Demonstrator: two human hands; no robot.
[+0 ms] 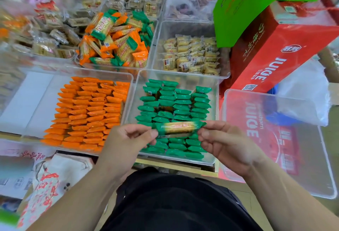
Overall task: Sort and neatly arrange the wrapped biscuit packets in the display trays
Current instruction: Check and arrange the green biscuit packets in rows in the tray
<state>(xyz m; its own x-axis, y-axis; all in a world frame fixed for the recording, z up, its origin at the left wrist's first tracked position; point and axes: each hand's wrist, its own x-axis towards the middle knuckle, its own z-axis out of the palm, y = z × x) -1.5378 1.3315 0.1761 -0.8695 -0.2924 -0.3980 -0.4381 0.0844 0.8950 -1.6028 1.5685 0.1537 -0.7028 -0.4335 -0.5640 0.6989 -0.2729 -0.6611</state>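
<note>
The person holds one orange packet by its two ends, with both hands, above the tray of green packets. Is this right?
Not quite: the head view shows the packet is green, not orange. The left hand and the right hand pinch its two ends above the tray of green packets.

Front: L tray (36,98) and R tray (183,77) side by side; packet rows (88,113) in L tray's right part; more rows (176,106) across R tray; biscuit packet (178,127) crosswise above R tray's near end, left hand (126,139) and right hand (225,142) pinching its ends; behind, jumbled-packet tray (155,29); juice carton (275,56) back right.
</note>
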